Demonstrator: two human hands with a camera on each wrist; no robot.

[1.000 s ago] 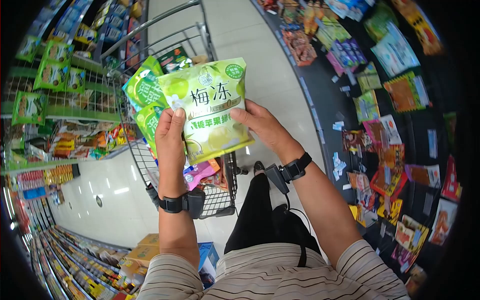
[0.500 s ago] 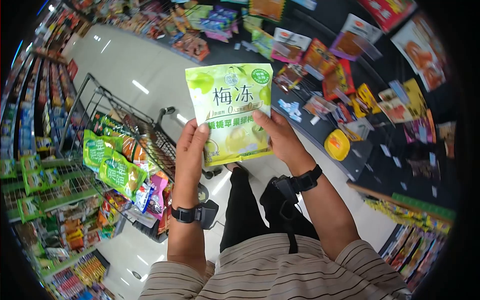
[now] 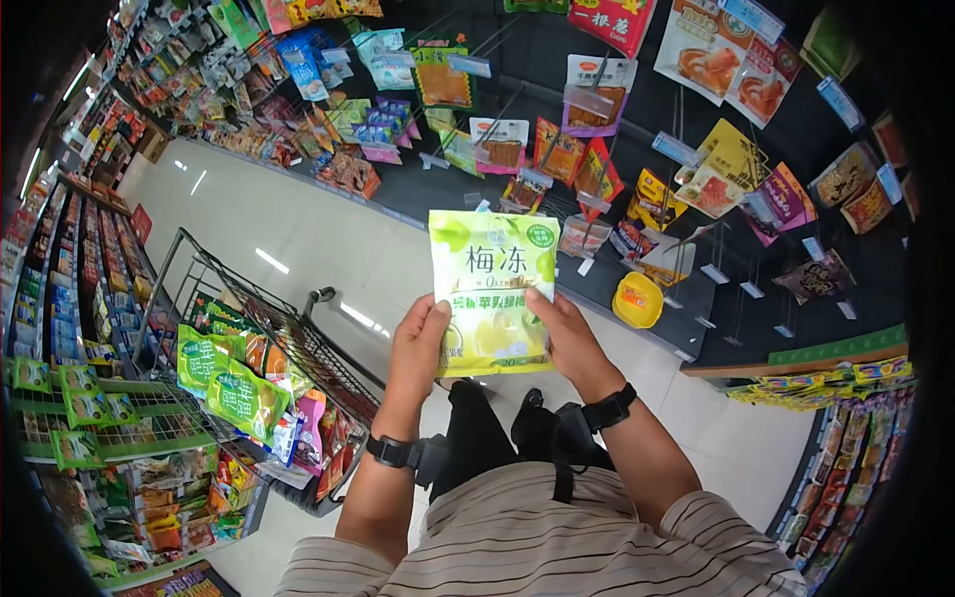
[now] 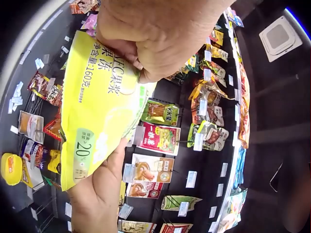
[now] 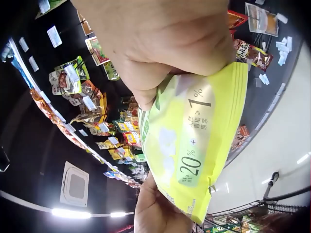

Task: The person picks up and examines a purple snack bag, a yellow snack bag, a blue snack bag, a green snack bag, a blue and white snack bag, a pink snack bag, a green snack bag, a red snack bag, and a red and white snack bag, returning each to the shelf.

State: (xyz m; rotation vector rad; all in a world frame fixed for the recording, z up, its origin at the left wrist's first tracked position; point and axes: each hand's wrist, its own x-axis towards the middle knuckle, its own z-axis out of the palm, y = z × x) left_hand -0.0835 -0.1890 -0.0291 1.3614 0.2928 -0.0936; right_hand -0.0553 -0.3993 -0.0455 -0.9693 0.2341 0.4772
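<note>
A pale green and yellow bag of fruit jelly is held upright in front of the body, its printed front facing up to the head view. My left hand grips its left edge with the thumb on the front. On the opposite edge my right hand pinches the bag the same way, thumb on the front and fingers behind. In the left wrist view the jelly bag shows its lower printed band. The right wrist view shows the bag's bottom seam close up.
A wire shopping cart stands at the left with green snack bags in it. Ahead and to the right, a dark rack carries hanging packets and a yellow tub. Shelves line the left side.
The head view has swung right toward the dark rack, so the cart now appears farther left. The bag sits lower and farther from the head camera, still held by both hands.
</note>
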